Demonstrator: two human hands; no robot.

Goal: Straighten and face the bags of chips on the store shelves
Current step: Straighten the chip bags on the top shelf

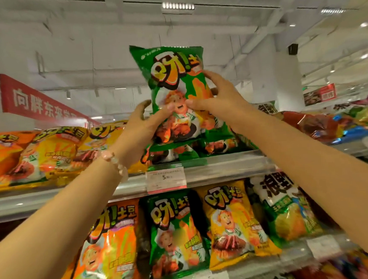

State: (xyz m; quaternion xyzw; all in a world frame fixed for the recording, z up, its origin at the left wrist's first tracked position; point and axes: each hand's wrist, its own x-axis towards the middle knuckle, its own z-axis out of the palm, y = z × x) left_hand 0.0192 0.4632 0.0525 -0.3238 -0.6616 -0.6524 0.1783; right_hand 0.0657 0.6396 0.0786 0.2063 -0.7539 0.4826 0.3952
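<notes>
both hands were raised to the top shelf [223, 169] and gripped one green chip bag [175, 83], held upright with its printed front toward the camera. the left hand [140, 129] clasped the bag's lower left edge, thumb on the front face and fingers curled toward the back. the right hand [217, 98] held the right side, thumb pressed across the front near the thumb of the left hand and fingers wrapped around the right edge. the bag's bottom sat just above a stack of green bags [185, 149] lying flat on the top shelf; whether it touched the stack could not be determined. a beaded bracelet [115, 162] circled the left wrist.

to the left on the same shelf, orange and yellow bags [39, 154] lay tilted back in a row. to the right, red and multicoloured bags [333, 123] lay in a loose pile. a price tag [165, 180] hung on the shelf edge directly below the green stack.

on the shelf below, bags stood upright and faced forward: an orange bag [112, 249], a green bag [174, 235], a yellow bag [233, 222] and a white-and-green bag [284, 206], side by side and touching. a red banner [36, 98] hung at upper left beneath the white ceiling.
</notes>
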